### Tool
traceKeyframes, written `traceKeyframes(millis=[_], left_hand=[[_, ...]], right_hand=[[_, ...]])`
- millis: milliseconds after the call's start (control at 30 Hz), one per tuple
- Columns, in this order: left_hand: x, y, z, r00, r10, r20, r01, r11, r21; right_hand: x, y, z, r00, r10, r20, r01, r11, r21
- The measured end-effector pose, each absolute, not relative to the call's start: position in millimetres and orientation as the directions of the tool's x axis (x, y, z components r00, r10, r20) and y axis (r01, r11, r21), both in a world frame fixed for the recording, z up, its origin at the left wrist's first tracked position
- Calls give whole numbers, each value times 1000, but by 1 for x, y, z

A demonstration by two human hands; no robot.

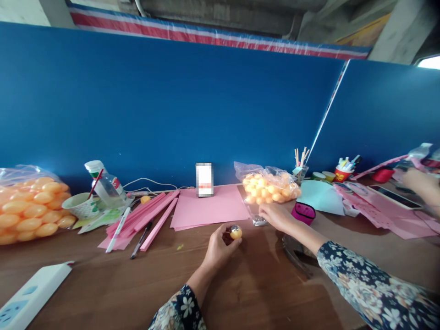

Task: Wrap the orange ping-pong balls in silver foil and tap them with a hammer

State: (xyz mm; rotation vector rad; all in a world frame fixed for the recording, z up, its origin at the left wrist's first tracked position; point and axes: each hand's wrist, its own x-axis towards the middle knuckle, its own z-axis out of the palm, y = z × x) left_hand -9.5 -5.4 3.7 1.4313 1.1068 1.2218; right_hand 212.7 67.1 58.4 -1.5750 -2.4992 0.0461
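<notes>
Between the thumb and fingers of my left hand point(220, 247) is a small yellow ball point(236, 233) with a shiny silvery top, held just over the brown table. My right hand point(275, 216) reaches forward to a small clear packet of silvery bits point(258, 221). Its fingers are bunched together at the packet, and what they pinch, if anything, is hidden. Behind the packet lies a clear bag of yellow balls point(266, 188). An open magenta pouch point(304, 213) stands beside my right wrist, and a dark curved object point(295, 256) lies beneath my right forearm.
Pink sheets point(209, 208) lie at the back, before a propped phone point(205, 179). Pink strips point(147, 213), pens, a paper cup point(80, 205), a bottle point(106, 185), a large ball bag point(30, 211) and a power strip point(37, 293) are leftward. A co-worker's hand point(424, 183) is far right.
</notes>
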Motion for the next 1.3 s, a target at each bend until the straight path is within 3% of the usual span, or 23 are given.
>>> traceKeyframes(millis=[433, 600, 667, 833, 1033, 1300], left_hand=[[-10, -6, 4, 93, 984, 152, 76, -159, 984], [-12, -3, 4, 90, 984, 152, 4, -152, 988], [-13, -1, 4, 52, 988, 142, -42, -140, 989], [-14, 2, 5, -38, 994, 101, -153, -106, 982], [-13, 1, 4, -49, 993, 104, -187, -111, 976], [-13, 1, 7, -69, 995, 73, -226, -87, 970]], right_hand=[[202, 61, 61, -366, 914, 172, 798, 404, -447], [178, 40, 54, -330, 939, 101, 444, 248, -861], [164, 30, 50, -313, 946, 83, 285, 177, -942], [132, 10, 40, -271, 951, 145, 19, 156, -988], [120, 7, 23, -141, 986, 92, -59, 84, -995], [120, 4, 13, -101, 995, 23, -209, 2, -978]])
